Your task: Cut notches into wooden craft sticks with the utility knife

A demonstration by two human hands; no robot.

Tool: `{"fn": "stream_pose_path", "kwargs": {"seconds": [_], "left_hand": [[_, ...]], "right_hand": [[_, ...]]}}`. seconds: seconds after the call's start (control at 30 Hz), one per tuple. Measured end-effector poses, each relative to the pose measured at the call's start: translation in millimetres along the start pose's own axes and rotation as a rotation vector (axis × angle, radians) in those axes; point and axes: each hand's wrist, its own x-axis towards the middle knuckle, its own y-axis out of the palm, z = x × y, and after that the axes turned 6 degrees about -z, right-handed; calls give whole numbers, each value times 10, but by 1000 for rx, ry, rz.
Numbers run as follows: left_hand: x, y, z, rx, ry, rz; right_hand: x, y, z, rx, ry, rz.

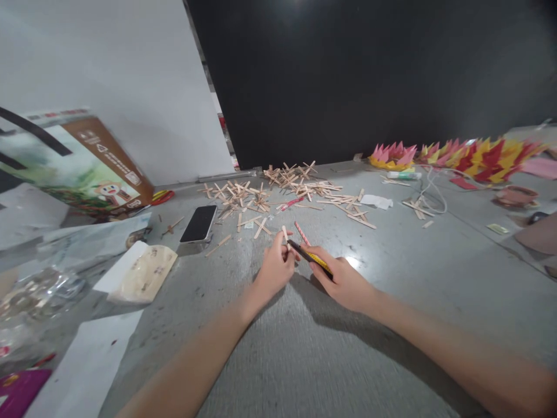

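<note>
Near the middle of the table, my left hand [277,262] pinches a wooden craft stick [285,232] that points up and away from me. My right hand [342,278] is wrapped round a black and yellow utility knife [319,265], whose front end reaches the stick beside my left fingers. Whether the blade is cutting into the wood is too small to tell. Just beyond my hands lies a red and white striped straw-like piece [301,232]. Further back is a heap of craft sticks [243,196], many crossed over one another.
A phone [199,223] lies left of the sticks, with red-handled scissors [162,197] behind it. At far left stand a printed bag [108,168] and white paper [87,366]. Pink and yellow paper crowns [394,155], a glue stick [404,175] and a white cable [437,194] are at back right.
</note>
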Motion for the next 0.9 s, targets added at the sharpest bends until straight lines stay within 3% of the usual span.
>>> {"fn": "stream_pose_path", "kwargs": {"seconds": [0.9], "left_hand": [[9, 27, 44, -7, 2, -51]], "right_hand": [[-40, 49, 8, -159, -48, 7]]}}
